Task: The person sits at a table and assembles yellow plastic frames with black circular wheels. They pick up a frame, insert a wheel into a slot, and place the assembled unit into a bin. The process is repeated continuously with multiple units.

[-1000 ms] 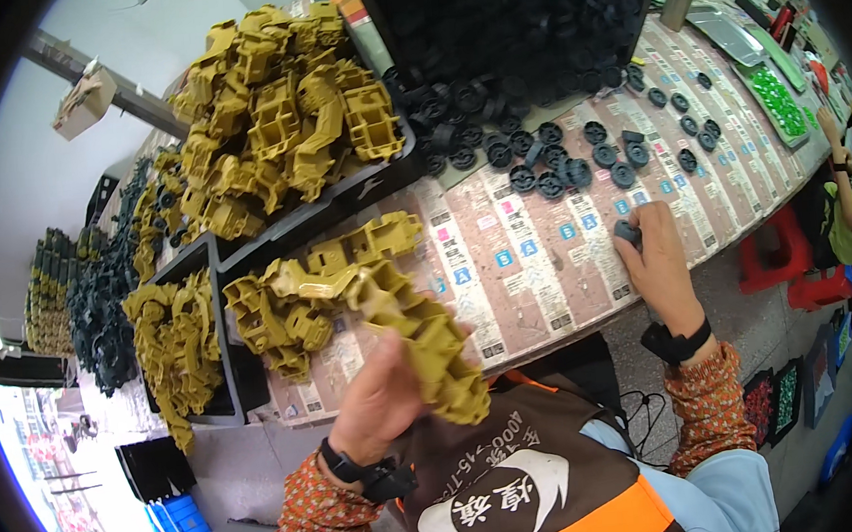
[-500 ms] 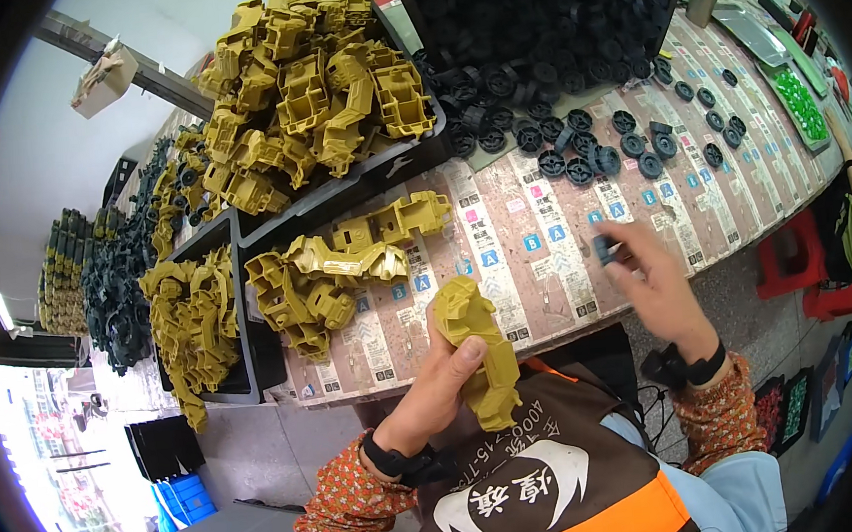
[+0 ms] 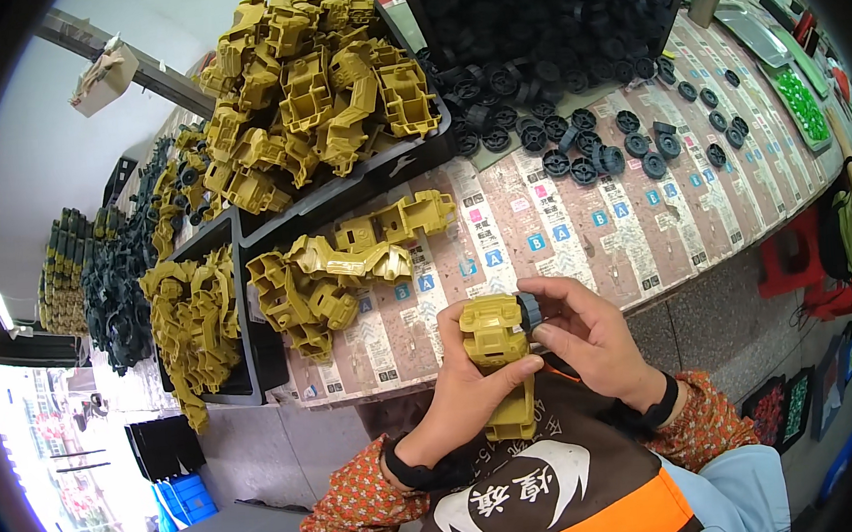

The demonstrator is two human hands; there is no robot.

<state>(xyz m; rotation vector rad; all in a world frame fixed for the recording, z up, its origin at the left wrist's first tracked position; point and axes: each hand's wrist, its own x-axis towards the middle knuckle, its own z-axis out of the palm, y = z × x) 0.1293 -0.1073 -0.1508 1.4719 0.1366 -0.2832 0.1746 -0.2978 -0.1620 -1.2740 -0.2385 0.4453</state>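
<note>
While my left hand (image 3: 474, 386) wraps around an olive-yellow plastic body part (image 3: 499, 355), thumb across its front and fingers curled behind, I keep it upright just over the near edge of the table (image 3: 642, 241), above my apron. My right hand (image 3: 589, 334) pinches a small black wheel (image 3: 529, 309) between thumb and fingertips, and the wheel sits against the upper right side of the yellow part. Both hands are close together, touching the same piece. On the table just beyond, a loose heap of matching yellow parts (image 3: 347, 262) lies on the paper-covered surface. Farther back, a black crate (image 3: 361, 186) is piled high with more yellow parts (image 3: 315, 86), and scattered black wheels (image 3: 586, 146) lie to the right, near a bigger dark heap (image 3: 537, 11).
</note>
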